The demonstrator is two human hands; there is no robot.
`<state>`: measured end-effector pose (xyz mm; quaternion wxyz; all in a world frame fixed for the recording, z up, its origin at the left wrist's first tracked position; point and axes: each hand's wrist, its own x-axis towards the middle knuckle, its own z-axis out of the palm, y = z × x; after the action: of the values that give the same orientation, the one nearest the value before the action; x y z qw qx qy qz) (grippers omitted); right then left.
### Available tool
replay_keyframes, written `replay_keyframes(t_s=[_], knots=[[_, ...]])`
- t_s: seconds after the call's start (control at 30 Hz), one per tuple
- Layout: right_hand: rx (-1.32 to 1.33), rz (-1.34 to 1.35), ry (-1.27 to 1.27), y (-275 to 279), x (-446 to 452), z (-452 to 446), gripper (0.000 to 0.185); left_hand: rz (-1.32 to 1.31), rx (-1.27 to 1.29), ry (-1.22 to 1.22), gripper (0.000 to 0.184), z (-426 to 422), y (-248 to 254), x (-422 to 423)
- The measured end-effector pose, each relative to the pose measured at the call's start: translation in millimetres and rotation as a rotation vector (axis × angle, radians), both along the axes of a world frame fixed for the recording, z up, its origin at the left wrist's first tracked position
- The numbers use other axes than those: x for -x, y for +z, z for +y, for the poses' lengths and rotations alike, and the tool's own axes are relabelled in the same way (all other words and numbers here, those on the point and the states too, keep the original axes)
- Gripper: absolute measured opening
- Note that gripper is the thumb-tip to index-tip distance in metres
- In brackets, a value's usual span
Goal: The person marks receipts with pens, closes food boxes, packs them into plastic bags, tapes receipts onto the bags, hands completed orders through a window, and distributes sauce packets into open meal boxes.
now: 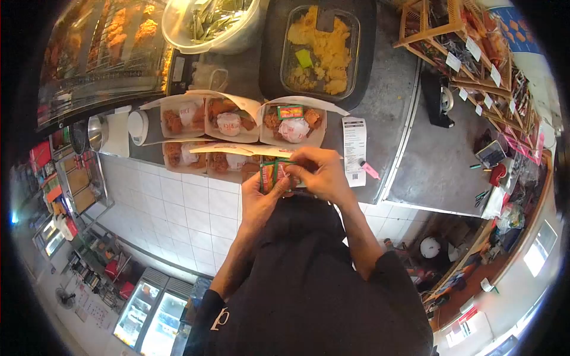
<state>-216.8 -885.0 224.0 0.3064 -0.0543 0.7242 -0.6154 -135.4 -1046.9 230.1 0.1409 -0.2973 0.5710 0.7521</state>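
My left hand (261,199) is closed on green, red and yellow sauce packets (272,175) at the near edge of the counter. Fingers of my right hand (320,175) pinch at the right side of the same packets. Just beyond, an open box (294,123) holds fried chicken, a paper-wrapped bundle (293,129) and a similar green packet (290,112) on top. To its left are more open boxes (228,121) with chicken and wrapped bundles. A nearer row of boxes (184,157) lies partly hidden by lids and my hands.
A printed receipt (355,148) with a pink highlighter (370,170) lies right of the boxes. Behind stand a tray of yellow food (356,65) and a tub of packets (172,29). Wooden racks (415,35) are at the right, a glass food case (107,53) at the left.
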Motion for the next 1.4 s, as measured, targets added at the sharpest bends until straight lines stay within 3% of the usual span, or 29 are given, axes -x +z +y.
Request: replay_keyframes(t_s=[0.13, 0.23, 0.27, 0.3, 0.37, 0.43, 0.47, 0.53, 0.6, 0.7, 0.8, 0.9, 1.07, 1.27, 1.4], knots=[[0.147, -0.29, -0.368, -30, 14, 18, 0.017, -0.02, -0.054, 0.11, 0.033, -4, -9, -1], [0.149, -0.203, -0.459, -63, 29, 7, 0.016, -0.047, 0.004, 0.171, 0.035, -24, -12, -3], [0.037, -0.217, -0.398, -90, 28, 12, 0.018, -0.046, -0.02, 0.181, 0.034, -27, -14, -3], [-0.234, 0.236, -0.305, -124, 19, 23, 0.02, -0.036, 0.041, 0.195, 0.035, -21, 1, 4], [-0.261, 0.235, -0.406, -94, 32, 52, 0.016, 0.009, 0.086, 0.29, 0.039, -22, 1, -1], [0.036, 0.009, -0.753, -71, 64, 109, 0.014, 0.033, 0.04, 0.226, 0.043, -27, 7, -5], [-0.334, 0.288, -0.797, -72, 84, 150, 0.011, 0.008, 0.066, 0.165, 0.043, -30, 7, -9], [-0.545, 0.535, -1.04, -87, 141, 223, 0.014, -0.048, 0.024, 0.134, 0.041, -29, 4, -16], [-0.678, 0.776, -0.954, -116, 202, 271, 0.015, -0.112, -0.017, 0.114, 0.04, -29, -1, -24], [-0.975, 1.067, -0.617, -159, 281, 284, 0.019, -0.232, -0.011, 0.127, 0.04, -19, -4, -31], [-0.931, 1.013, -0.319, -183, 338, 292, 0.026, -0.277, 0.053, 0.199, 0.041, -11, 4, -30], [-1.037, 0.937, -0.222, -231, 379, 311, 0.026, -0.288, 0.083, 0.278, 0.041, -8, 11, -30], [-1.097, 0.836, -0.212, -255, 377, 334, 0.026, -0.357, 0.108, 0.393, 0.041, -2, 14, -30], [-1.251, 0.779, -0.365, -277, 368, 324, 0.028, -0.364, 0.037, 0.361, 0.039, 6, 5, -28], [-1.443, 0.907, -0.37, -276, 370, 307, 0.027, -0.326, 0.05, 0.363, 0.039, 3, 15, -27]])
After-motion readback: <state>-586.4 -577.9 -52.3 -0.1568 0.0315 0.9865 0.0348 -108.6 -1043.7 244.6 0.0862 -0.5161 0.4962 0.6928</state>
